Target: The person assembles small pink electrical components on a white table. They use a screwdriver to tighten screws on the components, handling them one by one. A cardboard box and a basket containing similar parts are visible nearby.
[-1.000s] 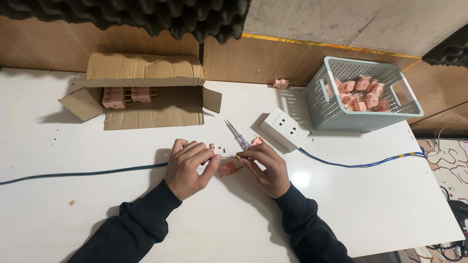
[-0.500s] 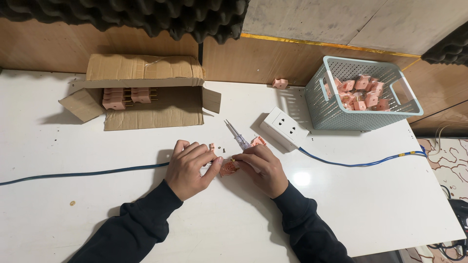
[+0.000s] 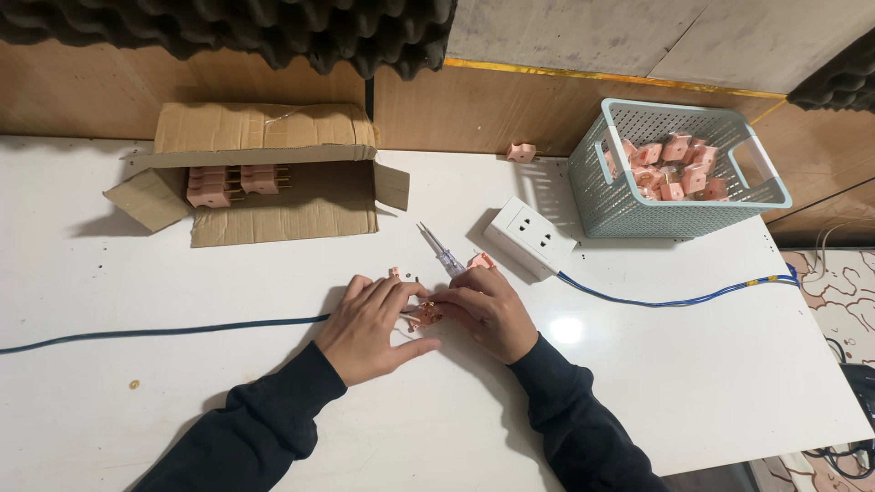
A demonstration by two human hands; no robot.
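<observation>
Left hand [image 3: 372, 328] and right hand [image 3: 488, 312] pinch pink plug [image 3: 425, 315] between fingertips — screwdriver [image 3: 440, 251] at 12 o'clock, right nearer.

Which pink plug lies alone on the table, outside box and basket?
The pink plug by the back wall, left of the basket; it touches neither container.

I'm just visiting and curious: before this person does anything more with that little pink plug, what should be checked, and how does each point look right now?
1. Pink plug held by both hands: ok, left hand and right hand meet on it.
2. Screwdriver within reach: ok, lying just above the hands.
3. Loose small parts kept on the table: ok, beside the fingers.
4. Wire seated in the plug: cannot tell, fingers hide it.
5. Blue cable clear of tangles: ok.
6. Basket has room: ok.
</observation>
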